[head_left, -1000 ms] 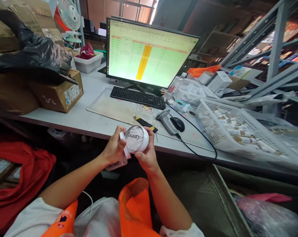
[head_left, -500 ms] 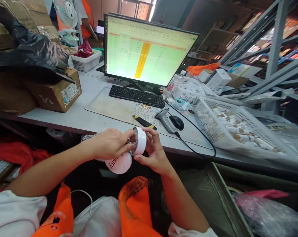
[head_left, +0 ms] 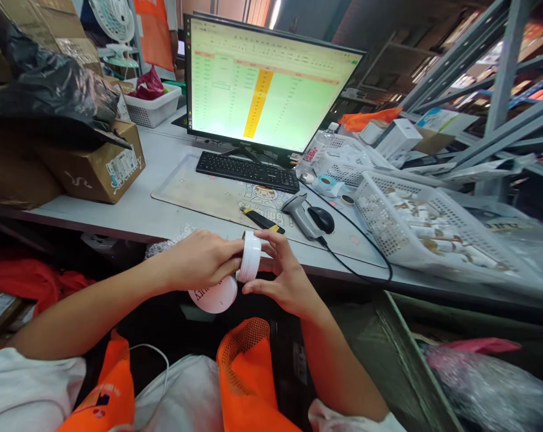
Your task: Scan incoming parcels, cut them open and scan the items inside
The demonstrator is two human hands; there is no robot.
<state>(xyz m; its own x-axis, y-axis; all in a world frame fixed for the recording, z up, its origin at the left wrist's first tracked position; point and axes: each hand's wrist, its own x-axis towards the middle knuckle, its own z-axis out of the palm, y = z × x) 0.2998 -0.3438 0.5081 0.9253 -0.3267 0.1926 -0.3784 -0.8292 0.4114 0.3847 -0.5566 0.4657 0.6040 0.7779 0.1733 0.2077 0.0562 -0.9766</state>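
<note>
A white ring-shaped piece (head_left: 252,257) with fine ridges round its side stands on edge between my two hands, in front of the desk. The fingers of my left hand (head_left: 203,259) are pinched at its left face, and their tips are partly hidden. My right hand (head_left: 284,273) curves round it from the right, fingertips at its top and thumb near its lower edge. A pale round disc (head_left: 215,296) with dark lettering hangs just under my left fingers; whether it is joined to the ring I cannot tell.
A yellow-and-black cutter (head_left: 263,221), a barcode scanner (head_left: 303,217), a mouse (head_left: 321,221) and a keyboard (head_left: 246,171) lie beyond my hands, before a monitor (head_left: 271,84). A white basket (head_left: 374,222) of small rolls stands right. Cardboard boxes (head_left: 91,168) fill the left.
The white piece has turned so its ridged side faces me more and its inner opening shows less. My right fingers have spread a little. The view has shifted slightly.
</note>
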